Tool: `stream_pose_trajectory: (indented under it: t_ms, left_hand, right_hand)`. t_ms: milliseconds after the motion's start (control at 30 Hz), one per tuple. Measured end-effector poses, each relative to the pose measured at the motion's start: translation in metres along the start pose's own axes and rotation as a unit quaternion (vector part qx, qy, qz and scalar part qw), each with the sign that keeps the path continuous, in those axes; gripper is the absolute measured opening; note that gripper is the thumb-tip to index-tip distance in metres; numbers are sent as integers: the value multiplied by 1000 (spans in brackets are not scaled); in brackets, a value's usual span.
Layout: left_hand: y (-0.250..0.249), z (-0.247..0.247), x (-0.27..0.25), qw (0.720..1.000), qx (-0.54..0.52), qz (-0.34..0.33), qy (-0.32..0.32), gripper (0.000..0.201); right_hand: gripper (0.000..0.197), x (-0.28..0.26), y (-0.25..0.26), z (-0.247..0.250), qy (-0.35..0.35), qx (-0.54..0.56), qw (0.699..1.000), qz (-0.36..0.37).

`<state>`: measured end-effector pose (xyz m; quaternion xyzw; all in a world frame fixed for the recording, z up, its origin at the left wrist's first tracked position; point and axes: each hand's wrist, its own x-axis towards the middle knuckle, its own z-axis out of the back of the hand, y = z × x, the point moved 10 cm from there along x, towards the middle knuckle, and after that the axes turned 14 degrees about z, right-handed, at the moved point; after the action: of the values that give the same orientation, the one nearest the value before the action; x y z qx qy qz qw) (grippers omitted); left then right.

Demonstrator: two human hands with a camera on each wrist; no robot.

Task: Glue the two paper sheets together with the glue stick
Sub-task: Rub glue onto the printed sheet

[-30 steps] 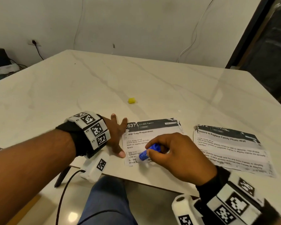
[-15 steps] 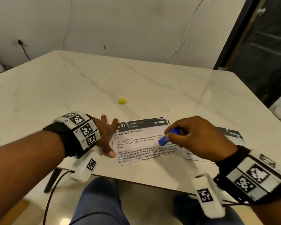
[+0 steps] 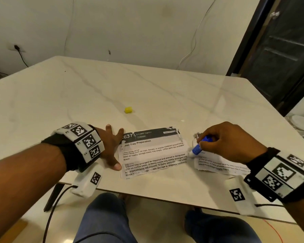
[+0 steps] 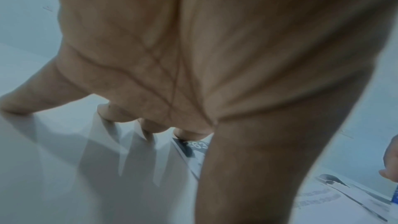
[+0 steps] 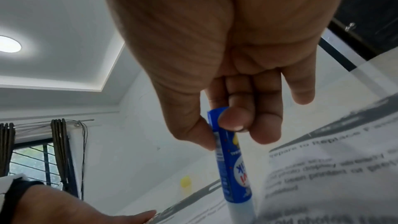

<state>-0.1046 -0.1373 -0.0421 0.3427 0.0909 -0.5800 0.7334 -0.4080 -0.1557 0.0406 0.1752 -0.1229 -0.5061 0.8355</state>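
Blue tube: the glue stick (image 3: pixel 198 148) is pinched between thumb and fingertips of the right hand (image 3: pixel 232 142), high on its body, so the pale tip below the grip can press down.
Tip: it points down and toward the left of the grip and meets the left edge of the right sheet (image 3: pixel 221 165); probably the glue goes on this edge, to join it with the other paper.
Left hand (image 3: pixel 111 148): it lies flat with fingers spread, holding nothing; the thumb and one finger press the left edge of the left sheet (image 3: pixel 153 153), likely to stop it from sliding.
Sheets: both lie on the marble table (image 3: pixel 147 95), near each other but with a gap, not yet joined.
Beyond the grip: a small yellow cap (image 3: pixel 128 109), perhaps from the stick, sits far from both hands.
Obstacles: nothing stands between the two sheets; the right hand itself hides most of the right sheet.
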Motion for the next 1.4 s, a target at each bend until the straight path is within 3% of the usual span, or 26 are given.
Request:
stream_pose_trajectory:
  t_ms: [100,233,567,667,933,1200,1400]
  left_hand:
    - [0,-1,1,1000,-3,0,0,134]
    - [1,-2,3,1000,-6,4,1,135]
    - [1,-3,6,1000,-14,2,4,136]
    - [1,-3,4,1000,-16,2,7,136]
    - [6,-2,-5,998,-56,8,1,133]
    - [22,-8,-3,980,-199,18,-2,121]
    - [24,-9,-5,975,-220,21,4,112]
  right_hand:
    - [9,4,9,1,-22,26,999,15]
    - [8,8,29,-26,12,103,994,44]
    - [7,11,-6,3,-34,41,999,-9]
    - [8,21,12,0,-56,104,993,23]
    - [21,80,102,-50,-30,171,977,124]
    - [18,110,113,-77,-34,233,967,97]
    - [19,109,118,-84,-27,214,971,101]
